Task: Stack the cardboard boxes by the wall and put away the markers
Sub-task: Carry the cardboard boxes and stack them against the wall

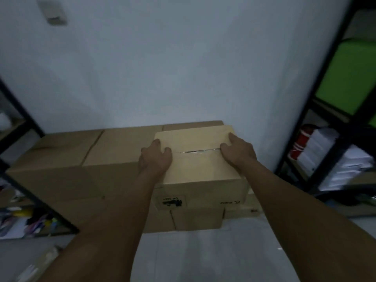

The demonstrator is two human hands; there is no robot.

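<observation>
Fingers of the left hand (155,154) and right hand (237,150) lie loosely bent, pressing the top box (200,165)

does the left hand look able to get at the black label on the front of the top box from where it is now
Probably yes. The left hand rests on the top box near its left edge, and the black label sits just below on the front face with nothing covering it; it need only drop down.

label on the box (170,202): too blurred for me to read
my left palm (155,157): hidden, I see only its back
shelf clutter (30,221): a colourful smear at the left edge
green thing (350,78): cut off at the right edge
</observation>
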